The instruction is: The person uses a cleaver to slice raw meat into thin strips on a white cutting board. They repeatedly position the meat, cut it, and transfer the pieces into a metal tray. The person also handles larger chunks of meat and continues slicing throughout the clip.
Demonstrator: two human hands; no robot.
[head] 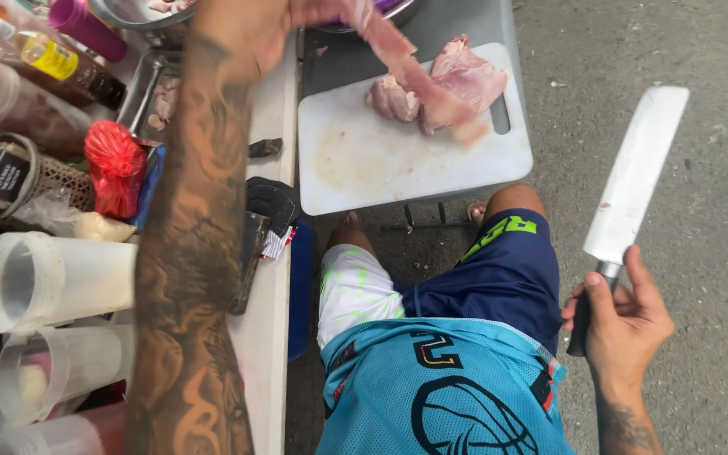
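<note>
My left hand is raised at the top of the view and grips a long strip of raw pink meat that hangs blurred over a white cutting board. Raw meat pieces lie on the far part of that board. My right hand is held out to the right over the pavement, closed on the dark handle of a broad steel cleaver whose blade points up and away.
A white table on the left carries clear plastic cups, sauce bottles, a red bag and a metal tray. Metal bowls sit at the top. Grey pavement lies to the right.
</note>
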